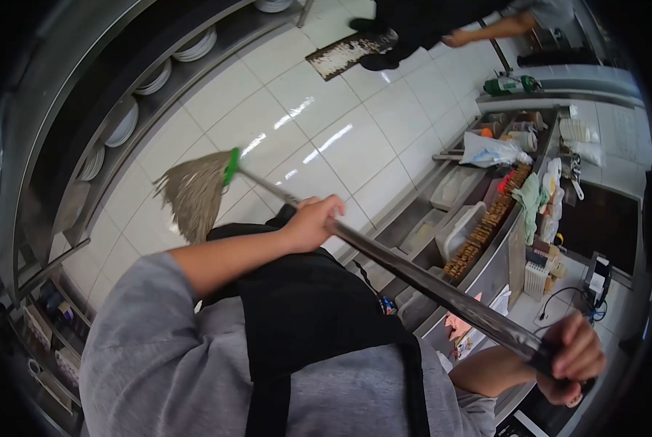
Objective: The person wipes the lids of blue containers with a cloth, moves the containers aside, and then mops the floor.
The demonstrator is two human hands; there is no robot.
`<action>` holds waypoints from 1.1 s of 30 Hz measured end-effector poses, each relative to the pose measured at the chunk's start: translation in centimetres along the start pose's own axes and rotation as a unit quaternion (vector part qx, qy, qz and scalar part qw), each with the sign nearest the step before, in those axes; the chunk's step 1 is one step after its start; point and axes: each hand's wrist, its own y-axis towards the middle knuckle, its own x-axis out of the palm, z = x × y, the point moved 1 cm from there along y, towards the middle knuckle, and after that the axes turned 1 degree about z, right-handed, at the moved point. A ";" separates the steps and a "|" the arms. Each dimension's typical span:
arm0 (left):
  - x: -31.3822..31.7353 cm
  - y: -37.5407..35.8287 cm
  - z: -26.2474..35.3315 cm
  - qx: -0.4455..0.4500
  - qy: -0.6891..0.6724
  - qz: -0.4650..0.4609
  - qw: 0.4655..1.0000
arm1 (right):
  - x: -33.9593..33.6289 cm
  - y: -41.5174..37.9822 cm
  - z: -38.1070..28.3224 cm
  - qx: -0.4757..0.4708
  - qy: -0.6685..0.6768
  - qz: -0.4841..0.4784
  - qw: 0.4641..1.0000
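Nearest the camera lay my own grey shirt [333, 393] and, over it, a black apron [311, 306]. Across the front of both ran a mop [399, 264], slanting from the near right to the far left, with its strands [195, 189] over the tiled floor [370, 175] at the far left; whether they bore on it was not clear.

Grip, as found: the fingers of my left hand [313, 224] were curled round the pole about midway. The fingers of my right hand [575, 357] were closed about its near right end. Neither hand stood wide.

Handling, in my assessment: the pole was smooth, rigid and probably light, liable to slip in a wet palm. The strands were limp and looked matted; any water in them would have put the weight at the far end. The green clamp [231, 166] joining the two appeared stiff, and unsuited to holding. Sound holds were the end, for steering, and the middle, for bearing the load.

Clearance: white plates [126, 120] stood at the far left, and a steel tabletop [504, 258] with food containers ran along the right, near the pole.
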 end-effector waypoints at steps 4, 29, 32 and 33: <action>8.0 8.5 3.7 0.051 -0.045 -0.100 0.993 | -5.0 0.0 -3.7 -0.091 0.225 0.104 0.965; 9.7 46.6 5.9 0.282 0.116 -0.582 0.754 | -7.6 13.4 10.6 -0.006 -0.191 0.295 0.936; 8.9 55.7 4.0 0.281 0.168 -0.573 0.752 | -11.7 11.7 15.5 0.092 -0.091 -0.019 0.991; 8.7 58.7 4.0 0.278 0.210 -0.549 0.760 | -7.6 19.2 20.4 -0.025 -0.244 0.294 0.924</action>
